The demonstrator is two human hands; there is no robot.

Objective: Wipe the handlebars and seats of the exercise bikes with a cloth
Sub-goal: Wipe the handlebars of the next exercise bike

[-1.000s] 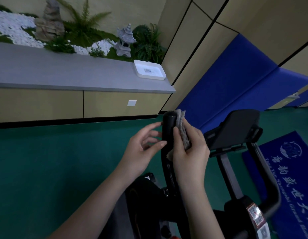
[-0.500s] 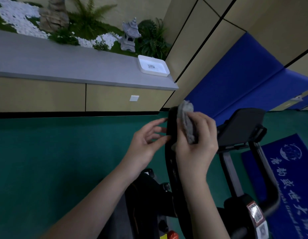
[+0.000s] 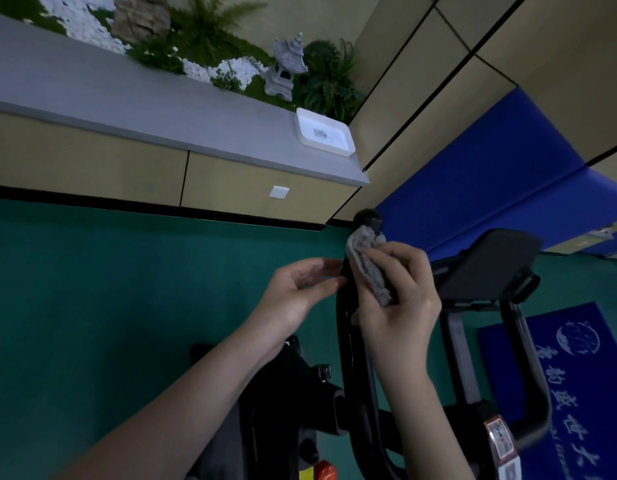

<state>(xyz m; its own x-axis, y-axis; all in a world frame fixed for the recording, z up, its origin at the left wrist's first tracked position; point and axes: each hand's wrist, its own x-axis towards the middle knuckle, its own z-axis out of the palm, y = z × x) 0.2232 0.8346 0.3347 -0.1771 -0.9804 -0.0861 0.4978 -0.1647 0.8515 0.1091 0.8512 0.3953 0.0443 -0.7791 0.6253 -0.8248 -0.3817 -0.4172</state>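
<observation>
1. A grey cloth [image 3: 369, 265] is held folded against the upper part of a black handlebar [image 3: 348, 327] of the exercise bike; it is pressed on the bar's right side, just below the rounded tip.
2. The cloth is gripped by the right hand [image 3: 400, 306]: the fingers are curled over it from the right and the thumb is placed under it, so the hand is closed around cloth and bar together.
3. The left hand [image 3: 300, 289] is found just left of the grip, at the same height. Its fingers are relaxed and nothing is held; the fingertips [image 3: 336, 280] are seen at the bar's left edge, but it cannot be told if the bar is really touched.
4. To the right of the grip, a dark console panel [image 3: 487, 265] is mounted, tilted, on a grey post [image 3: 459, 358].
5. Below the grip, the dark bike frame [image 3: 286, 403] with a red knob [image 3: 322, 471] is seen.
6. Further right, a blue mat [image 3: 577, 358] with white characters is laid on the green floor [image 3: 109, 306].
7. Behind the grip, a white tray [image 3: 324, 133] is placed on a grey counter [image 3: 127, 91], near a small stone pagoda [image 3: 286, 71] among ferns.
</observation>
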